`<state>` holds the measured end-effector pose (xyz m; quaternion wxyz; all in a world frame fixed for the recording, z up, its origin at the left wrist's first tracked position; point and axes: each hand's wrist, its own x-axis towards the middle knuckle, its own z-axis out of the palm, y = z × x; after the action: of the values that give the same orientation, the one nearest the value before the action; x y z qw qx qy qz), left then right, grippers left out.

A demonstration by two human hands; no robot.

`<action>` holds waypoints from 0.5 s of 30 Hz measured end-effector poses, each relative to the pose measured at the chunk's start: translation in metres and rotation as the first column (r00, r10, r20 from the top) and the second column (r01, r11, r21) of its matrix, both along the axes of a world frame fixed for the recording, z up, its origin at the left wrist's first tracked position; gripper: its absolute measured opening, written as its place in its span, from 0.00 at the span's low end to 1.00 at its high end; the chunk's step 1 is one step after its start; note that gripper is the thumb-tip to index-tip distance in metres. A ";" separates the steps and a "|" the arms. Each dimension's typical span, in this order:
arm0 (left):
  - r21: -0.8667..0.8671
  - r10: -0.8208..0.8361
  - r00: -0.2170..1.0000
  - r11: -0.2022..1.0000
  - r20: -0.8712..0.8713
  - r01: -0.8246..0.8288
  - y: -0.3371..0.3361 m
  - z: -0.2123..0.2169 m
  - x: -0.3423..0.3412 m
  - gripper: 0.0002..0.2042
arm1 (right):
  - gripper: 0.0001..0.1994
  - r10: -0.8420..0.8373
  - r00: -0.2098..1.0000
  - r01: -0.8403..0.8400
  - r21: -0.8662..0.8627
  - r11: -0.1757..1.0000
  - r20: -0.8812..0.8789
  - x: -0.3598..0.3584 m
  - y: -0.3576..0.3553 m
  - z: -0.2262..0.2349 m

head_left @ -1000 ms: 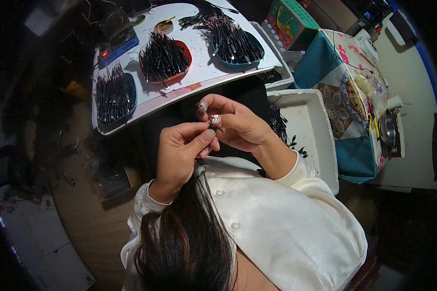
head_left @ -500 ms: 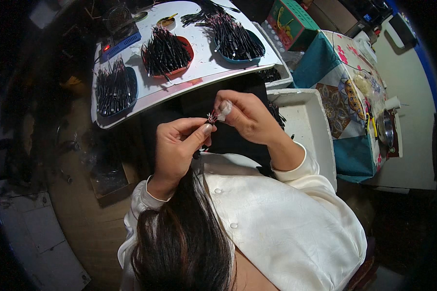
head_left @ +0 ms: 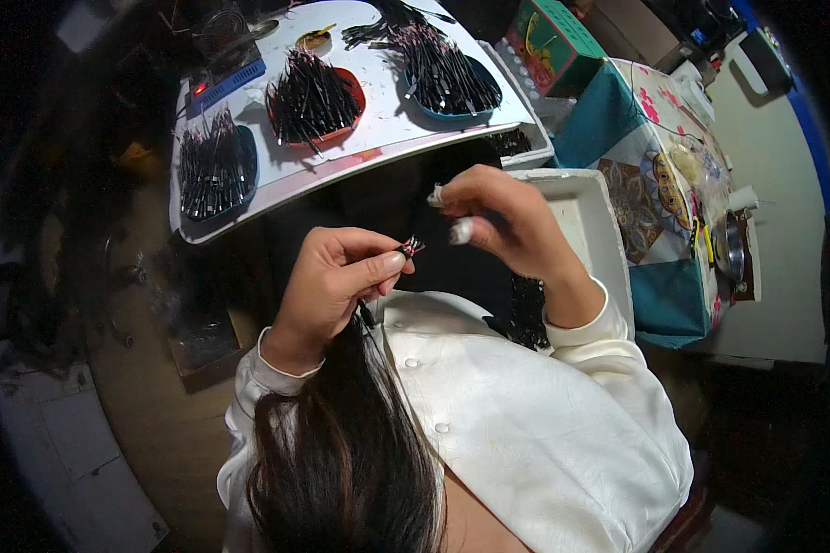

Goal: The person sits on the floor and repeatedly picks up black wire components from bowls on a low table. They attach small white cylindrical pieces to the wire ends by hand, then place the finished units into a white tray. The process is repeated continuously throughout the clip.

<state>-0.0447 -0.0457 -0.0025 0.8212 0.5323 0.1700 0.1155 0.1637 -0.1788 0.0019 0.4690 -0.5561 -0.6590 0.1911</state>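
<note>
My left hand (head_left: 346,267) pinches a small bundle of black cables (head_left: 413,247) between thumb and fingers. The short red and white wire ends fan out past the fingertips, and a black end hangs beneath the palm. To its right and a little higher is my right hand (head_left: 516,221), apart from the bundle. Its thumb and forefinger are spread, and both tips are wrapped in white material. Nothing clearly shows between them, though the curled fingers behind are partly hidden.
On the white table (head_left: 295,180) stand a blue tray (head_left: 251,166), a red tray (head_left: 358,97) and another blue tray (head_left: 491,83), each full of black cables. A blue device (head_left: 229,85) has a lit red light. At right are a white foam box (head_left: 609,221) and a cloth-covered table (head_left: 655,286).
My right hand has drawn away from the wire ends, moving right, and its thumb and forefinger have parted. My left hand still grips the cables in nearly the same place.
</note>
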 end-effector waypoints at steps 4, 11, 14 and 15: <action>-0.047 -0.091 0.995 0.995 0.040 0.092 -0.002 0.000 0.004 0.07 | 0.20 -0.023 0.951 -0.066 0.277 0.959 0.307 -0.013 -0.002 0.010; -0.006 -0.137 0.991 0.991 -0.006 0.137 -0.005 0.007 0.004 0.07 | 0.13 0.003 0.937 -0.112 0.291 0.950 0.350 -0.019 0.001 0.016; 0.100 -0.132 0.991 0.986 -0.032 0.135 -0.006 0.011 0.004 0.07 | 0.12 0.013 0.937 -0.122 0.292 0.949 0.349 -0.020 0.000 0.014; 0.161 -0.124 0.992 0.979 -0.035 0.128 -0.006 0.012 0.004 0.07 | 0.12 0.019 0.938 -0.126 0.291 0.948 0.346 -0.019 0.000 0.013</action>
<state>-0.0407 -0.0521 0.0099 0.7784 0.6088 0.1359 0.0702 0.1443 -0.1788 0.0145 0.4220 -0.4755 -0.7719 0.0046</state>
